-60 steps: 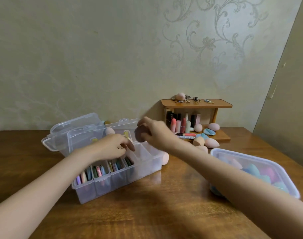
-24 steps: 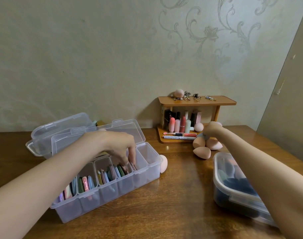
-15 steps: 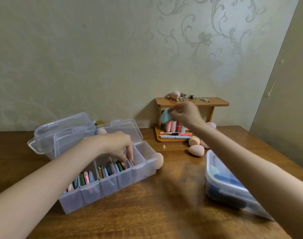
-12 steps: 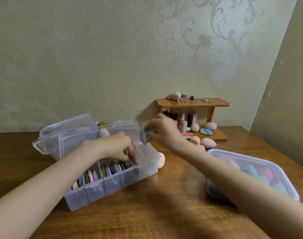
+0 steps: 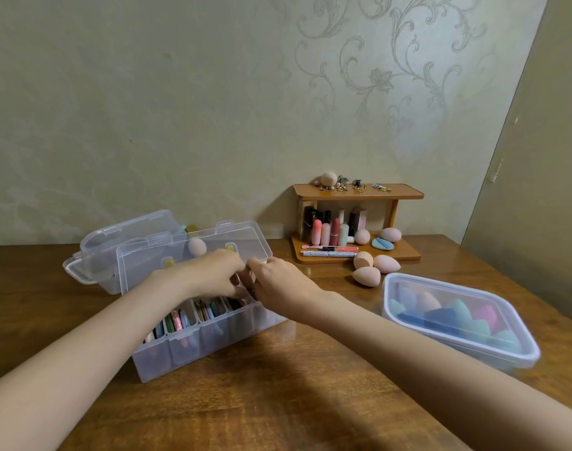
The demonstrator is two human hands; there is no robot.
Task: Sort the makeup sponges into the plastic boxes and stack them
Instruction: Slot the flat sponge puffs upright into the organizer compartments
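Makeup sponges (image 5: pixel 209 309) packed edgewise in divided box (image 5: pixel 213 333); left hand (image 5: pixel 209 276) and right hand (image 5: pixel 278 284) meeting over far compartments, grip state hidden. Could wedge or tip neighbours if forced; three loose on tabletop (image 5: pixel 278 385).

Soft, even indoor light; wide-angle view, mild blur.

Wooden table (image 5: pixel 278 402) carries dull sheen and dark forearm shadows near centre. Lidded box (image 5: pixel 457 320) at right is smeared by motion. Both hands look slightly soft. Wall lines bow toward right edge. No harsh glare.
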